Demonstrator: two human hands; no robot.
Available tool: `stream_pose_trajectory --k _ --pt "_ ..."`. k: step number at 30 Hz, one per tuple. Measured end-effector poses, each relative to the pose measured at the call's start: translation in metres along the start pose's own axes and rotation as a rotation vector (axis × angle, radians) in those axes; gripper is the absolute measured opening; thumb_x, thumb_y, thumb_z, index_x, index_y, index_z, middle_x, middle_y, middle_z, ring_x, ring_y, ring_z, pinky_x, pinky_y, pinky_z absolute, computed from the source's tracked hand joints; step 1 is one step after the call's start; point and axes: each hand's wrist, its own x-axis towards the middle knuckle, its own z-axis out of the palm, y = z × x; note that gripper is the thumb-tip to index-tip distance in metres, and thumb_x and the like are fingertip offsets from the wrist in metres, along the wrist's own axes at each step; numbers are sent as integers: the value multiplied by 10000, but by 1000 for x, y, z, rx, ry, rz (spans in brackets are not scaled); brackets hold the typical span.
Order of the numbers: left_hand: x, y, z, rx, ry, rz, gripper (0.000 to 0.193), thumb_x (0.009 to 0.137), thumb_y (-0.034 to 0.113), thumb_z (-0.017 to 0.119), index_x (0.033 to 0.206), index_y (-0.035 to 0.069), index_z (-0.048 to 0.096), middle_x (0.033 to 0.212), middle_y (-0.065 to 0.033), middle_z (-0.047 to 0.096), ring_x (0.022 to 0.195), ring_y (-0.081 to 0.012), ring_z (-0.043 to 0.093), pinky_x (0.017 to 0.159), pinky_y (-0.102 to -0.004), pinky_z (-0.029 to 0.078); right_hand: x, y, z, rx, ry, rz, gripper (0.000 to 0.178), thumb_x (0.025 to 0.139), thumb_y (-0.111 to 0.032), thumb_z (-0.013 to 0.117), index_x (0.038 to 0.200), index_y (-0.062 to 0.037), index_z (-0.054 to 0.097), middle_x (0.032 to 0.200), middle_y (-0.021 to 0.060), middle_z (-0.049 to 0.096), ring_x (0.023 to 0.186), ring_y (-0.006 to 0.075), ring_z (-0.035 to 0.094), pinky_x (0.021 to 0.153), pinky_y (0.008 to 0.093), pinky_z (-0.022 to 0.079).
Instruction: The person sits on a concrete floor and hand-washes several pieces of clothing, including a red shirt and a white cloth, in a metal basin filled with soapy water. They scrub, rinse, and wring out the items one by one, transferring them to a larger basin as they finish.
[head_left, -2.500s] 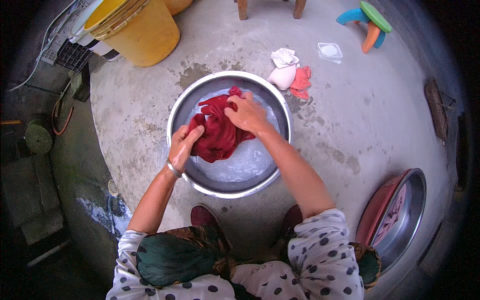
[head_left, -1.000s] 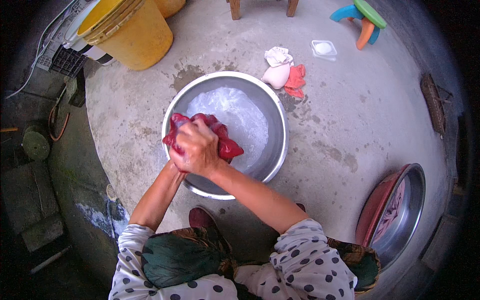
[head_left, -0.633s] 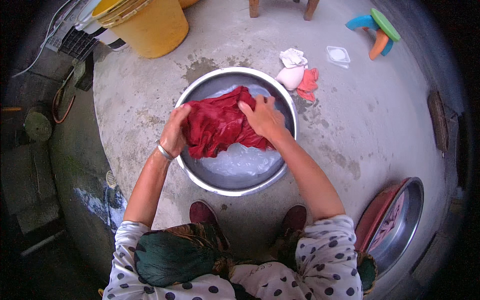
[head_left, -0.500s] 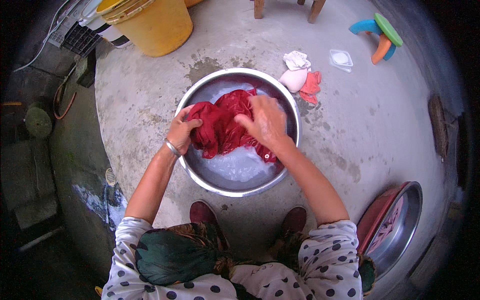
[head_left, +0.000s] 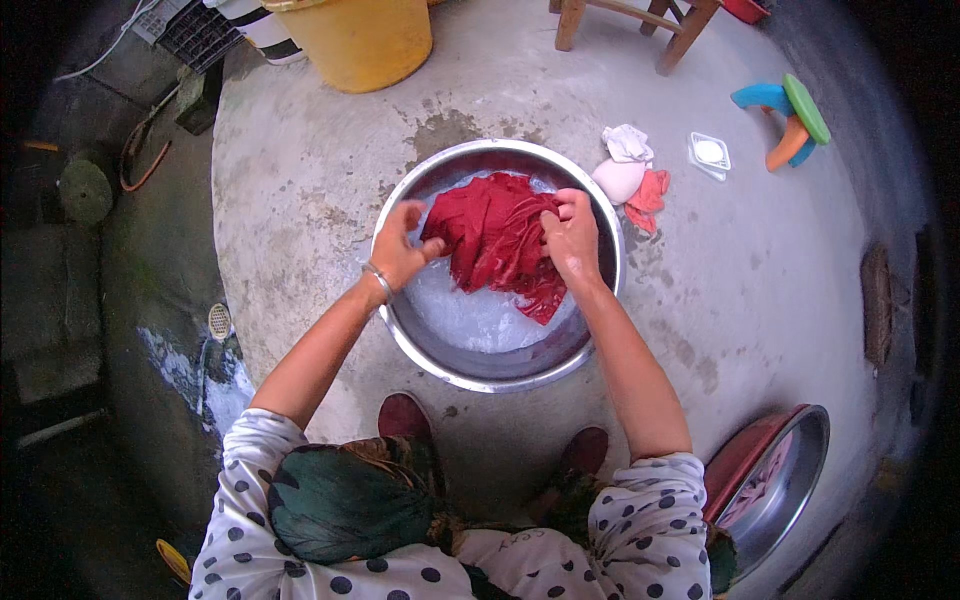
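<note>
A basin [head_left: 497, 365] sat on the floor [head_left: 780, 270] directly ahead of the person, with a cloth [head_left: 497, 240] lying in its water. The left hand [head_left: 400, 245] held the cloth's left edge; the right hand [head_left: 572, 235] pressed on its right side. Behind the basin to the left stood a bucket [head_left: 350, 42]. Small rags [head_left: 632, 175] lay just right of the rim, a stool [head_left: 790, 120] farther right, and a second basin [head_left: 775, 490] at the person's right.

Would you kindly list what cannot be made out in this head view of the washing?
- Red cloth: its right edge is hidden under the right hand; kind of garment unclear.
- Basin bottom: hidden by suds and cloth.
- Left hand: whether it pinches the cloth's corner is unclear.
- Yellow bucket and wooden stool: cut off by the top edge.
</note>
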Motion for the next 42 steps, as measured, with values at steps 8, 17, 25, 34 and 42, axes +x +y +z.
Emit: stream_pose_trajectory --k 8,17,25,34,42 --pt "-8 -9 42 150 -325 -297 304 673 181 743 855 27 554 699 -52 574 661 -144 552 618 -294 454 -39 34 32 -902 -253 -689 552 586 -236 759 1078 -121 538 1046 128 528 1012 294 488 860 387 386" --pt "5 44 7 -817 -230 -216 247 913 285 468 1044 80 514 1041 -17 549 929 -109 525 818 -273 431 -20 -51 9 169 -495 10 163 822 -112 578 933 6 594 797 29 606 743 81 540 677 255 452" --pt "-5 106 -7 -491 -403 164 590 753 282 703 1235 65 442 1228 -75 476 1108 -189 453 947 -317 360 1 -95 -32 112 -720 -34 246 771 -98 633 999 -21 581 1001 36 553 931 135 511 852 283 405" --pt "-2 107 17 240 -99 416 364 726 277 692 957 17 585 827 -189 600 758 -349 590 657 -377 467 -17 -85 -21 247 -572 256 458 816 -262 633 1156 10 490 1044 94 574 890 149 561 720 248 465" --pt "-2 95 27 -368 -403 218 387 773 307 669 934 -13 520 759 -90 574 713 -180 563 663 -305 445 -16 -55 -27 56 -309 84 190 856 -137 551 906 36 613 820 40 618 754 81 544 676 229 439"
